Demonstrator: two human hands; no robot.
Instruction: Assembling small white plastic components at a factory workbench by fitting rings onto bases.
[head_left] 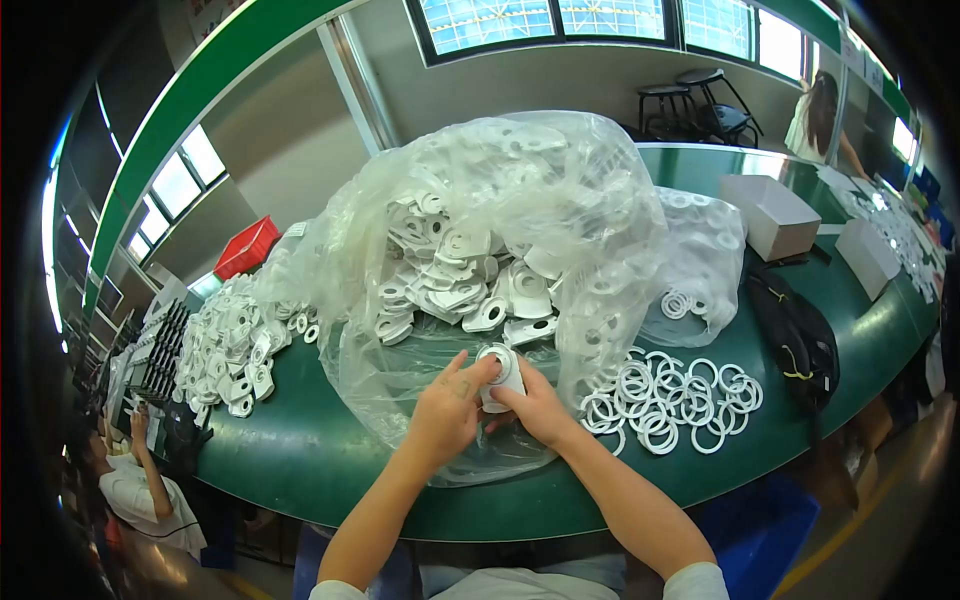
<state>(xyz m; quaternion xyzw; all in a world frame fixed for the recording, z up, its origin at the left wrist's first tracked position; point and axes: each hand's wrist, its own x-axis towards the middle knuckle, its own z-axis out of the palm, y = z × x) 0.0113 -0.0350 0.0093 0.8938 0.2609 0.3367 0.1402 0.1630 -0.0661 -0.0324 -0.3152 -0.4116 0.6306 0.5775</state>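
Note:
Close in front of me, a white plastic part [513, 381] with a round ringed end is held between both hands. My left hand [447, 412] presses its fingers on the round end. My right hand [540, 405] grips the part from the right, with the thumb over its face. Just beyond lies a big clear plastic bag [500, 150], its mouth open toward me, full of similar white parts [450, 270] with round holes. To the right of my right hand, loose white rings [660, 400] lie in a heap on the green table [290, 440].
At the left is another pile of white parts [225, 345], near a red crate [246, 248]. A second clear bag [705, 240] holding rings stands right of the big one. Farther right are a white box [770, 215] and a black bag [795, 330]. Other people sit left and stand far right.

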